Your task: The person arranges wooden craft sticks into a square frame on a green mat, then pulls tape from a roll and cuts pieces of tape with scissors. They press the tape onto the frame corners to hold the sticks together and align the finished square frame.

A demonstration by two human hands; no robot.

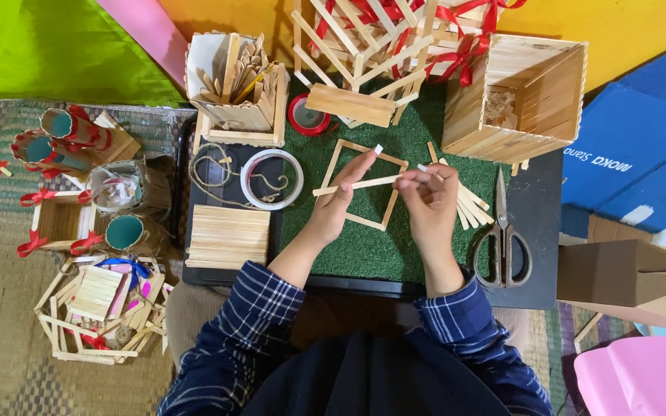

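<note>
One flat pale wooden craft stick (358,184) sits at centre frame, held level between both hands just above a square frame of glued wooden sticks (388,209) that lies on a green artificial-turf mat (364,250). Left hand (338,204) pinches the stick's left part, thumb and fingers closed on it; right hand (429,202) has its fingers curled and closed on the stick's right end, with a small white-tipped piece sticking out of the fingers toward upper left. Just right of the right hand, a loose fan of plain wooden sticks (468,202) on the mat; beyond it, dark-handled steel scissors (502,235), blades shut, on the dark board. Upper right of frame: an open-topped box of wooden sticks (529,100). Upper centre: a lattice structure of sticks with red ribbon (395,31), and a red tape roll (307,115) beside it. Left of the left hand: a white tape roll (271,179) lying over a loop of brown twine (213,173), and below it a flat panel of sticks laid side by side (227,235). Upper left of centre: a stick-built holder full of loose sticks (237,88). Far left: finished ribboned stick pieces on woven matting.
</note>
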